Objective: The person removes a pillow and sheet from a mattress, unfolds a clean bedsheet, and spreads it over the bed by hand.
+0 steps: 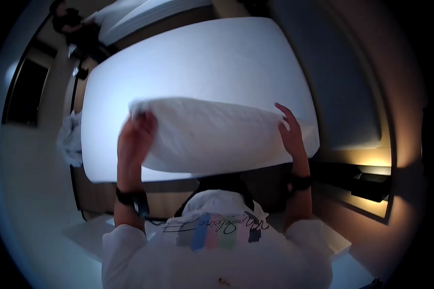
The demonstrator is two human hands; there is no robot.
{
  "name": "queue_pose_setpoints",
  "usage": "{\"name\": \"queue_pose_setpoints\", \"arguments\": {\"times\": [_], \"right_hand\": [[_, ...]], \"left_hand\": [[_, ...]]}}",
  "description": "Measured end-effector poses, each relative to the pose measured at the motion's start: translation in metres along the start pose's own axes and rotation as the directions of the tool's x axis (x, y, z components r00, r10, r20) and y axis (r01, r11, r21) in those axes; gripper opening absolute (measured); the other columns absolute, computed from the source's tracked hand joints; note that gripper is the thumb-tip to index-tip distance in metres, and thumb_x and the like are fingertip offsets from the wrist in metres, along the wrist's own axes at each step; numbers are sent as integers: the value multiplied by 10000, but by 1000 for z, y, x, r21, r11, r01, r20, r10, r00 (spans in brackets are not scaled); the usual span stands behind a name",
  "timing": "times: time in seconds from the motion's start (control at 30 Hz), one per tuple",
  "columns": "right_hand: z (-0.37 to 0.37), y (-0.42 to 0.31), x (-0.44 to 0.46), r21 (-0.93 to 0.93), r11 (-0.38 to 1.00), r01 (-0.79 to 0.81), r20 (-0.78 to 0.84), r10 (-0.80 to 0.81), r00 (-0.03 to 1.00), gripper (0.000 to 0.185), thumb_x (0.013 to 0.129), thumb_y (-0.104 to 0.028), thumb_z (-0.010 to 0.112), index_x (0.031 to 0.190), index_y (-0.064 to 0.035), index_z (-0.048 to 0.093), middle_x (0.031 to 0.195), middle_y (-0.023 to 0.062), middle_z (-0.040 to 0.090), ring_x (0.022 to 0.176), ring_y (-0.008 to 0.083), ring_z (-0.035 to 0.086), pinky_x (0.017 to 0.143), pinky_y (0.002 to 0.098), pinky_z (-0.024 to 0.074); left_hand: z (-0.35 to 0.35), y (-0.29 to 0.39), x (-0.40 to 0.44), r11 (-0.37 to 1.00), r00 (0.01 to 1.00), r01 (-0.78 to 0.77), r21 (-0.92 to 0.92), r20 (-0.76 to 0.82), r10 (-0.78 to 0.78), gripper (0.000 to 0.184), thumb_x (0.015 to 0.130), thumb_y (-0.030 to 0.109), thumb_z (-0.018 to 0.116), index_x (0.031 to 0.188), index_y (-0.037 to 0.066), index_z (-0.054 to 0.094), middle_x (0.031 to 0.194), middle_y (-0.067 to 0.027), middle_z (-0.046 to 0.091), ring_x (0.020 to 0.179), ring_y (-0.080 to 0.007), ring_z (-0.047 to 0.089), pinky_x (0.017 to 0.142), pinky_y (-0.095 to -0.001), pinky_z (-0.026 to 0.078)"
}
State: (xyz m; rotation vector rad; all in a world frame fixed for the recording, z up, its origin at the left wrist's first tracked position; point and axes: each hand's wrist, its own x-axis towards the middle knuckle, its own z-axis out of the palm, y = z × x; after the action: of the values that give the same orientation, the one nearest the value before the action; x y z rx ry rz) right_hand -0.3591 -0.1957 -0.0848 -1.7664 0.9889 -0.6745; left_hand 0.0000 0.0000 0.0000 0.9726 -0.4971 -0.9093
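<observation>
A white pillow (212,132), or a pillowcase shaped like one, stretches across in front of me over the near part of the white bed (193,62). Its upper left corner is pinched in my left hand (136,137), whose fingers are closed and slightly blurred. At the pillow's right end is my right hand (292,135), with thumb and fingers apart; it overlaps the fabric, and I cannot tell whether the palm presses on it. Dark bands circle both my wrists.
Another bed with white bedding (144,17) stands at the far side, with a person in dark clothes (74,29) beside it. Crumpled white linen (71,139) lies left of the bed. A padded headboard (337,82) and a lit bedside ledge (371,180) are on the right.
</observation>
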Motion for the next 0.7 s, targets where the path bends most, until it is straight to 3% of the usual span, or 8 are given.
{"name": "queue_pose_setpoints", "arguments": {"times": [0.07,0.17,0.2,0.3,0.5,0.57,0.63,0.7], "right_hand": [[12,1,13,-100,992,78,111,-67,992,513,757,-30,510,1256,-116,432,1327,158,368,1254,303,316,1015,422,280],[-4,78,32,-553,812,189,150,-126,981,543,764,-120,542,1283,-112,385,1303,190,382,1226,331,346,1005,401,297],[75,100,54,-424,873,241,143,-199,970,543,764,-120,542,1283,-112,385,1303,190,382,1226,331,346,1005,401,297],[117,200,48,-571,802,-176,158,318,935,702,751,-292,597,1327,-50,278,1315,231,350,1234,368,316,1021,405,272],[146,277,65,192,797,-573,163,550,819,901,711,-465,673,1265,119,267,1216,230,442,1105,284,462,943,341,366],[143,276,79,118,757,-642,216,612,761,890,698,-475,685,1232,126,302,1155,221,488,1029,280,512,887,329,411],[148,274,90,-45,677,-734,362,696,620,893,685,-483,692,1219,124,311,1156,220,482,1040,280,503,902,326,400],[168,282,87,-78,748,-659,297,648,701,922,656,-478,721,1216,125,307,1165,232,470,1032,287,507,888,335,414]], "left_hand": [[-2,3,-18,998,987,-64,5,-147,64,452,916,254,438,1305,53,327,1327,-97,390,1251,-229,344,1013,-433,302],[-82,-112,-44,898,814,327,-295,-395,-426,426,902,255,441,1270,45,397,1305,-105,407,1211,-268,383,985,-425,334],[-129,-64,-46,898,821,322,-299,-384,-422,396,885,233,465,1236,52,436,1247,-103,459,1177,-263,416,968,-417,351],[-190,-122,-133,730,867,319,-604,-125,-483,312,848,168,503,1145,72,515,993,-79,596,998,-211,542,893,-379,419],[-241,-223,-368,706,359,-63,-705,-676,-643,251,817,108,500,1061,151,538,770,52,581,765,-143,575,761,-307,460],[-226,-240,-438,734,30,-136,-665,-743,-668,276,785,92,482,1051,142,533,719,53,549,731,-135,550,737,-309,454],[-205,-244,-488,766,-44,-59,-640,-765,-643,302,758,81,458,1045,137,536,698,58,523,711,-127,530,729,-326,451],[-177,-244,-524,734,-150,-102,-672,-719,-679,266,767,74,447,1008,130,545,700,51,531,715,-135,545,676,-298,465]]}}
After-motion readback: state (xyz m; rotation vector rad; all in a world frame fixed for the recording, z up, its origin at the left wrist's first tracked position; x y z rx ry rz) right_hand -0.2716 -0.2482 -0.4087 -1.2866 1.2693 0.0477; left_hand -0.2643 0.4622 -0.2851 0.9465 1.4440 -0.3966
